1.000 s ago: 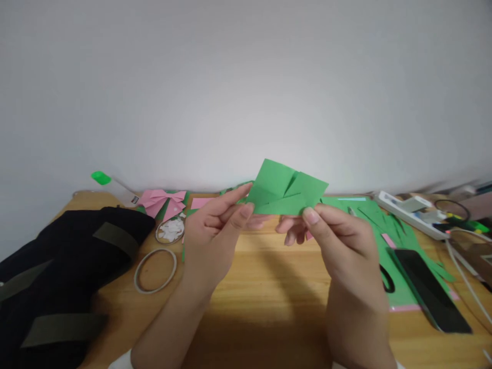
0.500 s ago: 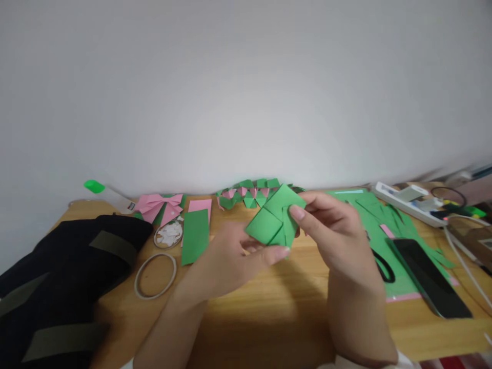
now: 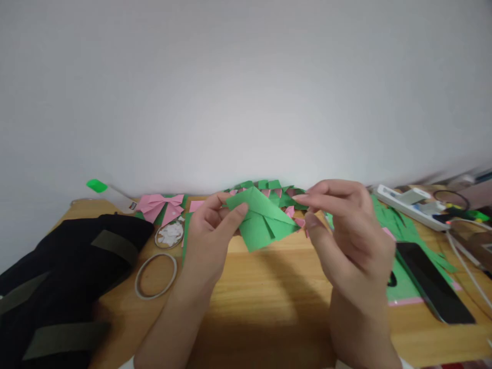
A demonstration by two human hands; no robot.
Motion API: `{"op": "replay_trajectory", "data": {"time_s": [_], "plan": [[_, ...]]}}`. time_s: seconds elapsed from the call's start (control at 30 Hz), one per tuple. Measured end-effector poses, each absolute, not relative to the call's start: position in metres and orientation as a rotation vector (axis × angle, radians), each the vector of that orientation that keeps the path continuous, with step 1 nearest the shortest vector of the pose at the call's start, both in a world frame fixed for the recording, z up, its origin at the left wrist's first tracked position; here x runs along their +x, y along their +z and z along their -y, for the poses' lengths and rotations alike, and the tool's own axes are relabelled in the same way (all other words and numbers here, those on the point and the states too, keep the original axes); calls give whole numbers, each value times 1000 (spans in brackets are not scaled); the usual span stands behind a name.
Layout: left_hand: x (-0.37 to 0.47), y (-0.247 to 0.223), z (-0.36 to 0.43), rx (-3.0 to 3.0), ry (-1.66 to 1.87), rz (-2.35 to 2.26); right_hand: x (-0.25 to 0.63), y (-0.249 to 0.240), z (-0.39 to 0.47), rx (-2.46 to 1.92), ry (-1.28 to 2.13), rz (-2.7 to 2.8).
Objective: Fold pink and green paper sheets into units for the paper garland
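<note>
green paper [image 3: 257,221] — behind left thumb [image 3: 232,220] (pinched)

Sleeves: white. A narrow edge of the left sleeve [image 3: 126,363] and of the right sleeve [image 3: 405,364] is visible at the near side of the bench [image 3: 261,318]; fabric detail cannot be resolved. Forearms [image 3: 175,312]: bare, tapering toward the hands [image 3: 210,238]. Fingers [image 3: 326,202]: bare, slim.

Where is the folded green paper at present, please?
In the head view, the folded green paper is just below centre, pinched in the left hand, with the right hand beside its right corner.
</note>
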State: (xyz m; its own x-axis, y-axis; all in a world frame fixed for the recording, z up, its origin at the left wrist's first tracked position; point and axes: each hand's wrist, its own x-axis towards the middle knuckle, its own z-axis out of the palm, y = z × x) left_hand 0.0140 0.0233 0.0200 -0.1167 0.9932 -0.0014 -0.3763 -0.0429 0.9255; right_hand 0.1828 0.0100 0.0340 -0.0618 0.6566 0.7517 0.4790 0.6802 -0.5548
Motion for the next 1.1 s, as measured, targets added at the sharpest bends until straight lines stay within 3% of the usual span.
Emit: {"op": "replay_trajectory", "data": {"time_s": [0.27,0.53,0.83,1.1], "plan": [[18,24,-24,596,1645,-871,177,32,-1,-947,-337,2030],[19,29,-19,551,1478,-766,160,22,-4,-970,-288,1946],[7,27,-15,938,1440,-750,177,26,-15,-801,-263,1854],[8,35,-3,1126,1410,-968,182,29,-20,-749,-128,1973]]}}
